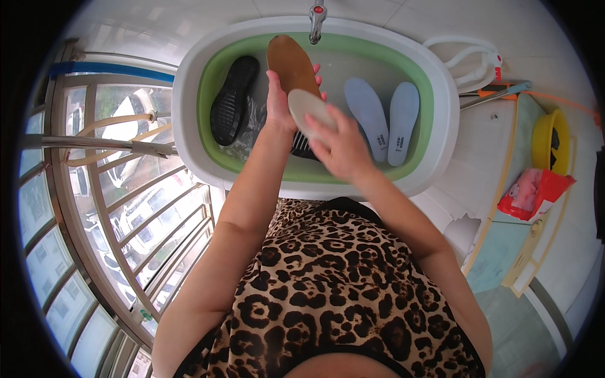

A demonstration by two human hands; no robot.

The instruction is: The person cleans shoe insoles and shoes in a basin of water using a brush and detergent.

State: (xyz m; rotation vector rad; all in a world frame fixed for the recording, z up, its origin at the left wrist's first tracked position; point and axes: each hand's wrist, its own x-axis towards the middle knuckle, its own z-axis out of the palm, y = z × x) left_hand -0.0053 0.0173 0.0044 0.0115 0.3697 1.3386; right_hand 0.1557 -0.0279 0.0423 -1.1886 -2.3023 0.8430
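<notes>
My left hand grips a brown insole, its toe end tilted up over the green-lined basin. My right hand is closed around a beige oval block at the insole's lower end. The block's underside is hidden, so I cannot tell whether it has bristles. Cloudy water stands in the basin. A black ribbed shoe sole lies at its left side. Another black ribbed piece shows partly below my hands. Two light-blue insoles with printed writing lie side by side at the right.
A chrome tap overhangs the basin's far rim. Barred windows and a metal rail stand at the left. White hoses, a yellow tub and a red plastic packet are at the right.
</notes>
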